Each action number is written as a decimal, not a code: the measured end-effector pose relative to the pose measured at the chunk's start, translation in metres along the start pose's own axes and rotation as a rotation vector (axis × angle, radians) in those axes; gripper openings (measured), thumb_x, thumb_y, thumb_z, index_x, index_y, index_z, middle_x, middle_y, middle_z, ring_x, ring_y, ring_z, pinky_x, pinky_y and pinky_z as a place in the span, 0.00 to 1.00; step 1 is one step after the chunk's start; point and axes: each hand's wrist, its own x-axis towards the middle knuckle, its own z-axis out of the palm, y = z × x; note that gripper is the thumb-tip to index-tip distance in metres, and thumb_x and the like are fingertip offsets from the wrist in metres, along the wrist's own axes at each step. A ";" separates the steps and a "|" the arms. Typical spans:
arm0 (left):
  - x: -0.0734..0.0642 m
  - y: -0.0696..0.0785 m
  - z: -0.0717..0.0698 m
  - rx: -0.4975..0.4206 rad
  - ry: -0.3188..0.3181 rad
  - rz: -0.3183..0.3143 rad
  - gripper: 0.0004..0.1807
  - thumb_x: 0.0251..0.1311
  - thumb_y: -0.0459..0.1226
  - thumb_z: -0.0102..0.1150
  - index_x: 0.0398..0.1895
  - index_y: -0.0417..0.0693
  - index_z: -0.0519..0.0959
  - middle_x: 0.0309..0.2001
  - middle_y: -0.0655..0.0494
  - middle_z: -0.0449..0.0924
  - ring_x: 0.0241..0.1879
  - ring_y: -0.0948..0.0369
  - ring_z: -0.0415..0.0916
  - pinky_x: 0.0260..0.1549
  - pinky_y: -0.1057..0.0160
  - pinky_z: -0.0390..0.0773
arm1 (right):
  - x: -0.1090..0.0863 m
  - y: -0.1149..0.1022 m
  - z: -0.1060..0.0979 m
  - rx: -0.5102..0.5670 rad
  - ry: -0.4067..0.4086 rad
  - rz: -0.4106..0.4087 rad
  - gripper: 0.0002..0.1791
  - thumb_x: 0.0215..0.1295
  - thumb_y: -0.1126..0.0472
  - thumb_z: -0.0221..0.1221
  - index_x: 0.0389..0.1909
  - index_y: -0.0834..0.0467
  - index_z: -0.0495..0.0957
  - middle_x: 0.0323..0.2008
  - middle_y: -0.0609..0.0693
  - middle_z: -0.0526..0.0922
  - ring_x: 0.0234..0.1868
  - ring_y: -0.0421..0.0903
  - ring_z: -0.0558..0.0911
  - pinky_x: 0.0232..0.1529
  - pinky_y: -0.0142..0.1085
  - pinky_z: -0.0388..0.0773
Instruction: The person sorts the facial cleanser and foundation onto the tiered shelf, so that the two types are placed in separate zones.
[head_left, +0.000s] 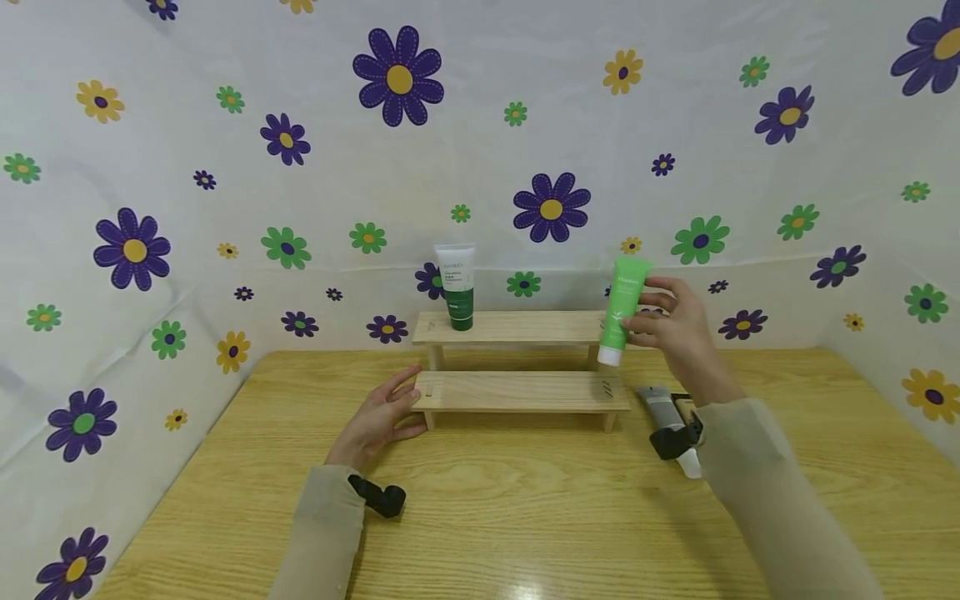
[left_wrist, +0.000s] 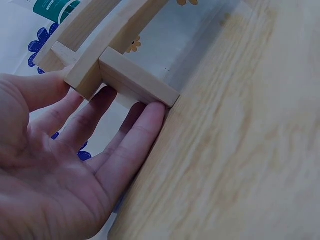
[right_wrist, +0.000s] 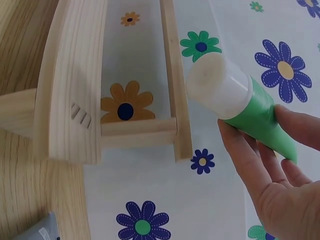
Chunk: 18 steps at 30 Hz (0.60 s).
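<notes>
A two-tier wooden display stand [head_left: 517, 392] is on the table. At the left end of its lower board is my left hand [head_left: 382, 417]. The left wrist view has the thumb against the board's end and the fingertips at the short leg [left_wrist: 137, 80]. My right hand [head_left: 678, 329] grips a light green squeeze tube [head_left: 627, 302] with thumb and fingers, beside the right end of the upper board. The tube leans, white cap [right_wrist: 220, 85] downward, in the air. On the upper board's left part, a white and dark green tube [head_left: 459, 287] stands on its cap.
A grey tube with a white cap [head_left: 660, 408] lies on the table right of the stand, partly hidden by the wrist camera [head_left: 675, 437]. Another small item beside it is mostly covered by the right arm. A flower-printed cloth [head_left: 480, 150] hangs behind and at both sides.
</notes>
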 end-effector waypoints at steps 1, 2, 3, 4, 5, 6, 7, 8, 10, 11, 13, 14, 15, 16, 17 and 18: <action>0.000 0.000 0.000 0.001 -0.002 0.000 0.31 0.81 0.34 0.41 0.82 0.48 0.50 0.77 0.35 0.52 0.69 0.37 0.63 0.55 0.43 0.77 | 0.001 -0.001 0.002 0.001 0.003 -0.001 0.41 0.67 0.77 0.60 0.76 0.66 0.50 0.57 0.58 0.71 0.45 0.38 0.79 0.43 0.32 0.83; 0.000 0.000 0.000 0.003 -0.002 0.001 0.31 0.81 0.34 0.41 0.82 0.48 0.50 0.77 0.35 0.52 0.69 0.37 0.62 0.55 0.43 0.77 | 0.001 -0.001 0.004 -0.001 0.004 -0.005 0.41 0.67 0.77 0.60 0.76 0.66 0.50 0.58 0.59 0.71 0.45 0.38 0.79 0.44 0.32 0.83; 0.000 0.000 0.000 0.003 -0.002 0.001 0.31 0.81 0.34 0.41 0.82 0.49 0.50 0.77 0.35 0.52 0.69 0.36 0.62 0.55 0.42 0.77 | 0.002 -0.001 0.007 0.001 0.005 -0.008 0.41 0.67 0.77 0.60 0.76 0.66 0.50 0.59 0.60 0.70 0.46 0.38 0.79 0.44 0.32 0.83; 0.000 0.000 0.000 0.003 -0.003 0.001 0.31 0.81 0.34 0.41 0.82 0.48 0.50 0.77 0.35 0.52 0.69 0.36 0.62 0.56 0.42 0.77 | 0.003 -0.002 0.009 0.006 0.005 -0.013 0.41 0.67 0.77 0.60 0.76 0.66 0.51 0.59 0.61 0.70 0.46 0.39 0.79 0.44 0.32 0.83; -0.001 0.000 0.000 0.004 -0.002 0.001 0.31 0.81 0.34 0.41 0.82 0.49 0.50 0.77 0.35 0.52 0.69 0.36 0.62 0.56 0.42 0.76 | 0.003 -0.003 0.012 0.012 0.002 -0.018 0.41 0.67 0.77 0.60 0.76 0.66 0.51 0.60 0.62 0.69 0.46 0.39 0.79 0.44 0.33 0.83; -0.001 0.000 0.000 0.004 -0.002 0.001 0.31 0.81 0.34 0.41 0.82 0.49 0.50 0.77 0.35 0.52 0.69 0.37 0.62 0.56 0.42 0.76 | 0.004 -0.003 0.014 0.018 0.001 -0.021 0.41 0.66 0.77 0.60 0.76 0.66 0.51 0.60 0.62 0.69 0.47 0.39 0.79 0.44 0.33 0.83; -0.001 0.000 0.000 0.003 -0.002 0.002 0.31 0.81 0.34 0.41 0.82 0.49 0.50 0.77 0.35 0.53 0.69 0.37 0.62 0.57 0.41 0.76 | 0.005 -0.004 0.016 0.024 -0.001 -0.025 0.40 0.66 0.77 0.60 0.75 0.66 0.52 0.60 0.62 0.69 0.47 0.40 0.79 0.45 0.33 0.83; -0.001 0.000 0.000 0.003 0.000 0.001 0.31 0.81 0.34 0.41 0.82 0.49 0.50 0.77 0.36 0.53 0.69 0.37 0.62 0.57 0.41 0.76 | 0.006 -0.005 0.018 0.027 0.000 -0.029 0.40 0.66 0.78 0.60 0.75 0.66 0.52 0.60 0.62 0.69 0.47 0.40 0.79 0.44 0.33 0.83; -0.001 0.000 0.000 0.001 -0.001 0.002 0.31 0.81 0.34 0.41 0.82 0.49 0.50 0.77 0.36 0.53 0.69 0.37 0.63 0.57 0.42 0.76 | 0.007 -0.006 0.023 0.037 0.007 -0.034 0.40 0.65 0.78 0.60 0.75 0.66 0.53 0.59 0.61 0.70 0.47 0.40 0.79 0.44 0.32 0.83; -0.001 0.000 0.000 0.001 -0.001 0.002 0.31 0.81 0.34 0.42 0.82 0.49 0.50 0.77 0.36 0.53 0.69 0.37 0.63 0.56 0.42 0.76 | 0.007 -0.007 0.025 0.039 0.012 -0.036 0.40 0.65 0.79 0.60 0.75 0.67 0.53 0.58 0.60 0.70 0.47 0.40 0.79 0.44 0.32 0.83; -0.001 0.000 0.000 0.001 -0.001 0.003 0.31 0.81 0.34 0.42 0.82 0.49 0.50 0.77 0.36 0.54 0.69 0.38 0.63 0.56 0.42 0.77 | 0.009 -0.008 0.029 0.054 0.024 -0.037 0.40 0.64 0.79 0.60 0.74 0.67 0.54 0.58 0.60 0.71 0.46 0.40 0.79 0.44 0.31 0.83; -0.001 0.000 0.001 0.002 -0.001 0.003 0.31 0.81 0.35 0.42 0.82 0.49 0.51 0.77 0.35 0.54 0.69 0.38 0.64 0.55 0.43 0.77 | 0.009 -0.008 0.031 0.058 0.031 -0.038 0.40 0.64 0.79 0.60 0.74 0.67 0.54 0.57 0.59 0.71 0.46 0.40 0.79 0.44 0.31 0.83; -0.001 0.000 0.001 0.002 -0.001 0.003 0.31 0.81 0.35 0.42 0.82 0.49 0.51 0.77 0.35 0.54 0.68 0.38 0.64 0.55 0.43 0.78 | 0.010 -0.009 0.033 0.062 0.036 -0.039 0.39 0.64 0.80 0.60 0.74 0.67 0.55 0.57 0.59 0.71 0.46 0.40 0.79 0.44 0.31 0.83; -0.001 0.000 0.001 0.004 -0.002 0.005 0.31 0.81 0.35 0.42 0.82 0.49 0.50 0.77 0.35 0.54 0.68 0.38 0.64 0.55 0.43 0.78 | 0.010 -0.009 0.034 0.066 0.041 -0.041 0.39 0.64 0.80 0.60 0.73 0.67 0.55 0.57 0.59 0.72 0.46 0.41 0.79 0.44 0.31 0.83; -0.001 0.001 0.001 0.004 -0.003 0.005 0.31 0.81 0.35 0.42 0.82 0.49 0.50 0.76 0.35 0.54 0.68 0.38 0.64 0.55 0.44 0.78 | 0.011 -0.009 0.036 0.070 0.044 -0.042 0.39 0.63 0.80 0.60 0.73 0.67 0.55 0.57 0.58 0.72 0.46 0.41 0.79 0.44 0.32 0.83; -0.001 0.001 0.000 0.005 -0.004 0.004 0.31 0.81 0.35 0.42 0.82 0.49 0.50 0.77 0.36 0.54 0.68 0.39 0.65 0.54 0.44 0.78 | 0.011 -0.010 0.038 0.071 0.045 -0.044 0.39 0.63 0.80 0.60 0.73 0.67 0.55 0.57 0.58 0.72 0.46 0.41 0.79 0.44 0.32 0.83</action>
